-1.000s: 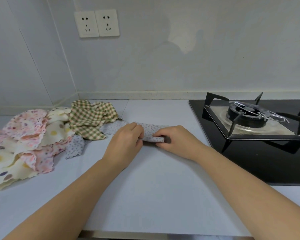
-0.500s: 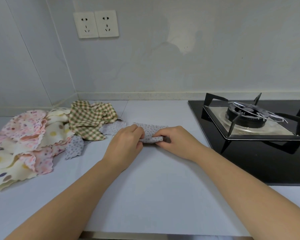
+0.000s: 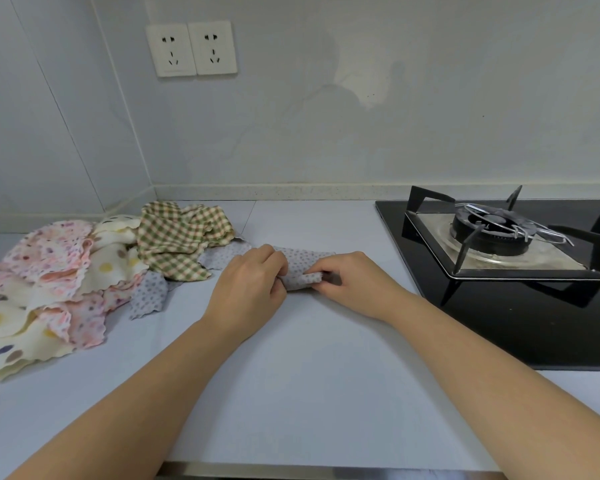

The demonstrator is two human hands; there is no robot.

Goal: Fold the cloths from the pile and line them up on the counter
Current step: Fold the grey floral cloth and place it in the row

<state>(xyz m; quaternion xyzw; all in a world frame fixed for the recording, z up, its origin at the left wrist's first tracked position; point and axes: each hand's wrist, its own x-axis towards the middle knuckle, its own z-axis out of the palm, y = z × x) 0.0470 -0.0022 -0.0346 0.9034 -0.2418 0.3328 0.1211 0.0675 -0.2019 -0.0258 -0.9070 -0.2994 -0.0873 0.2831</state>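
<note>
Now: your left grip (image 3: 246,289) and right grip (image 3: 354,285) both pinch grey dotted cloth (image 3: 303,265), fingers curled on its folded near edge. Cloth lies on counter (image 3: 291,375) between both grips, far part showing beyond knuckles. Left end reaches checked cloth (image 3: 177,240) at edge of pile (image 3: 66,271). Stove (image 3: 499,244) to right, apart.

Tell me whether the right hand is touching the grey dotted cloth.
Touching. The head view shows the right hand pinching the grey dotted cloth at its near edge, fingers curled onto it.
</note>
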